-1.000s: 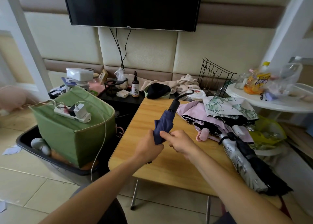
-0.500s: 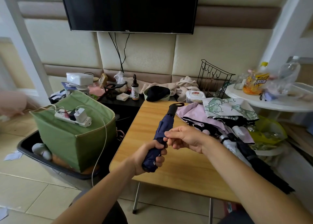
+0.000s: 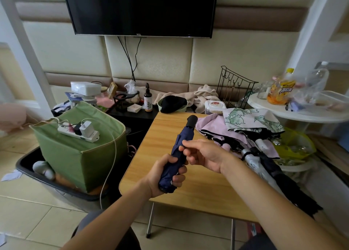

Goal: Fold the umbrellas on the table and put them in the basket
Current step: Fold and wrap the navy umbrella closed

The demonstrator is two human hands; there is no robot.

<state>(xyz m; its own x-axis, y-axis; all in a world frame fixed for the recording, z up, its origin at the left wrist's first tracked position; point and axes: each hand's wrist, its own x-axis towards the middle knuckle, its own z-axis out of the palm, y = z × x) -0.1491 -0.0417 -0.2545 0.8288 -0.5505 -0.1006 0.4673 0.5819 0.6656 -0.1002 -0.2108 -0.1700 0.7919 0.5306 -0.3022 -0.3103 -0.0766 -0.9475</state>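
Note:
A folded navy umbrella with a black handle tilts up over the wooden table. My left hand grips its lower end. My right hand is at the middle of the canopy, fingers curled, its fingertips pinching the fabric. On the table's right side lies a heap of other umbrellas: a pink one, a white one with green leaves, a rolled silver one and a black one.
Left of the table a green fabric bin, with a power strip on top, sits in a black tub. A black wire basket stands behind the table. A cluttered white round table is at right.
My left hand has slid down to the umbrella's lower end. My right hand moved up to the canopy's middle. The umbrella now lies lower and flatter over the table.

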